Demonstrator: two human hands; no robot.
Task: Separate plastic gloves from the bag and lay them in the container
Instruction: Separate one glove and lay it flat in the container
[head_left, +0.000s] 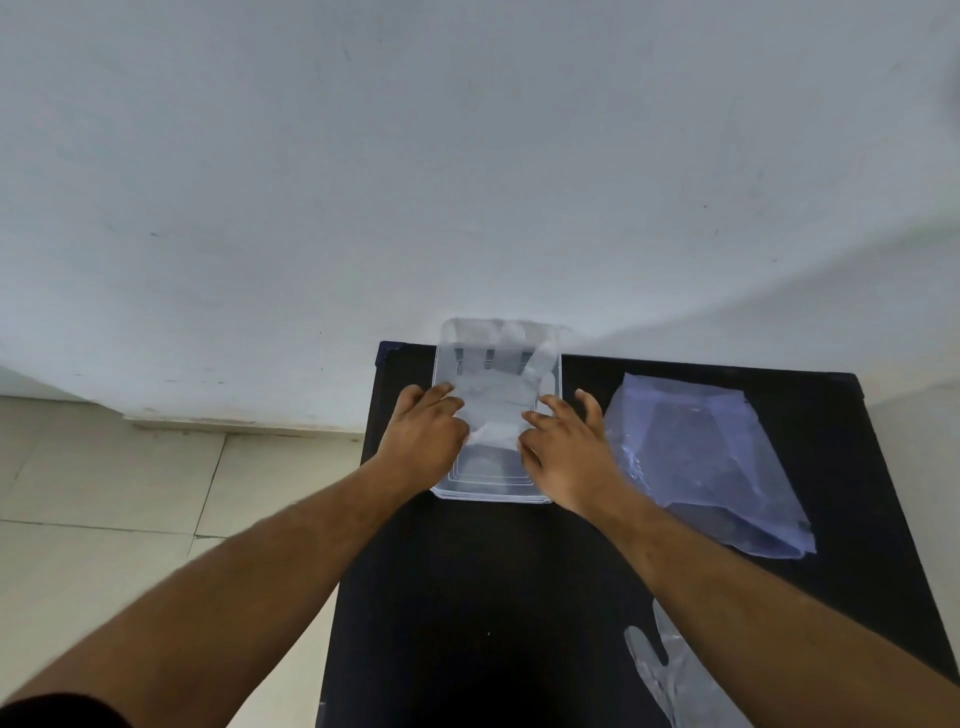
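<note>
— What's on the black table (467, 597)?

— Clear container (559, 374) at the far edge, by the white wall (363, 156). One plastic glove (493, 400) spread over it, its finger ends past the far rim. Left hand (423, 434) and right hand (563, 457) pinch its cuff from either side.

— Anything else?

— Bluish bag (711, 462), flat, to the right. A second glove (670, 675) near the front edge, partly under the right forearm.

Thin clear plastic glove (496, 400), clear glossy plastic container (493, 491), matt black table (467, 597).
</note>
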